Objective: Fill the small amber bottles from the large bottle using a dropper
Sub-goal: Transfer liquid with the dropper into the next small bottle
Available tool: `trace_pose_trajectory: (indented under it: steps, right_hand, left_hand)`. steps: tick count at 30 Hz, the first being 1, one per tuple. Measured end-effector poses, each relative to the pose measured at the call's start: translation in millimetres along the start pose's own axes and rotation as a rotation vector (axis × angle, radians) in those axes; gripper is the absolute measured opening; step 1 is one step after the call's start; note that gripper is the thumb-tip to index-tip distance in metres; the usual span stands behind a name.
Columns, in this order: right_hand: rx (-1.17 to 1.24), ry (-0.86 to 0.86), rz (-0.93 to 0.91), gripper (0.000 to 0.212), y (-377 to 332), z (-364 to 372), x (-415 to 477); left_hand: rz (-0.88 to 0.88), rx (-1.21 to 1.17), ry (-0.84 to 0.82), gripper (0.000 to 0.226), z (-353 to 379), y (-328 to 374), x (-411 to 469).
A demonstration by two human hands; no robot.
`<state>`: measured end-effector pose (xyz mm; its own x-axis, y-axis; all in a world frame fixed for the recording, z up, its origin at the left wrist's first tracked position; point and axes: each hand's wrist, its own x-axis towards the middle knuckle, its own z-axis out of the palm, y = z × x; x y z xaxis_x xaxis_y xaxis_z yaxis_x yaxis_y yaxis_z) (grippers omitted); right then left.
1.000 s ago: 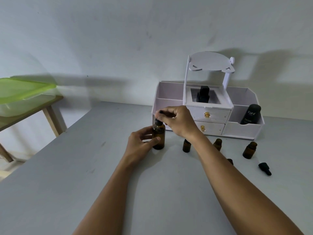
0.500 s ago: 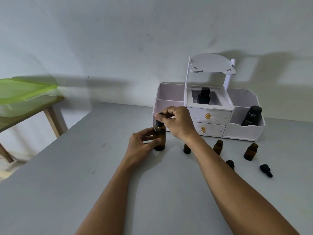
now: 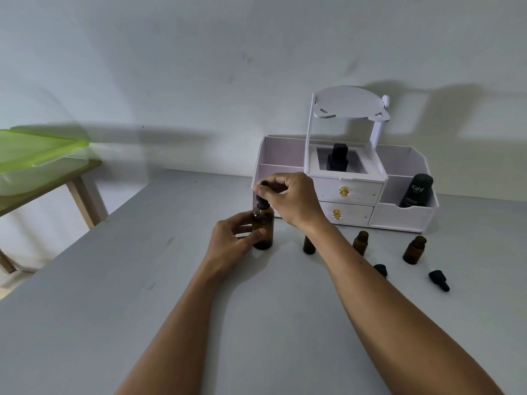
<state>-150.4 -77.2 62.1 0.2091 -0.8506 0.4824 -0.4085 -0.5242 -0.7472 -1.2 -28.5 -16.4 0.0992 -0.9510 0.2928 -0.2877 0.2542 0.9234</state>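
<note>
Large amber bottle [image 3: 263, 228]: upright on the grey bench [image 3: 114, 295], near its middle, in front of the organiser's left end.
Dropper [image 3: 261, 192]: black bulb and collar seated at the bottle's neck.
Left hand [image 3: 232, 242]: grip wrapped around the large bottle's body, thumb across the front.
Right hand [image 3: 291, 198]: grip pinching the dropper's bulb from above with fingertips.
Small amber bottles: three uncapped at the large bottle's 3 o'clock; the nearest [image 3: 309, 246] partly hidden by the right forearm, then a second [image 3: 360, 242] and a third [image 3: 414, 250].
Loose dropper caps: one [image 3: 380, 269] beside the forearm, one [image 3: 438, 279] lying at the third bottle's 5 o'clock.
White organiser [image 3: 399, 216]: at 1 o'clock against the wall, holding a black Kahf bottle [image 3: 415, 190] in its right compartment.
Green-lidded tub [image 3: 34, 155]: on a side table at 9 o'clock.
</note>
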Motion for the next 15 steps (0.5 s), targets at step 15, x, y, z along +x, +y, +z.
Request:
trace_pose_trajectory:
  steps: [15]
  right_hand:
    - [0.229,0.152,-0.112,0.013,-53.3,-60.3,21.8]
  left_hand:
    - [0.149,0.015,0.284,0.062,6.3,12.0,-7.8]
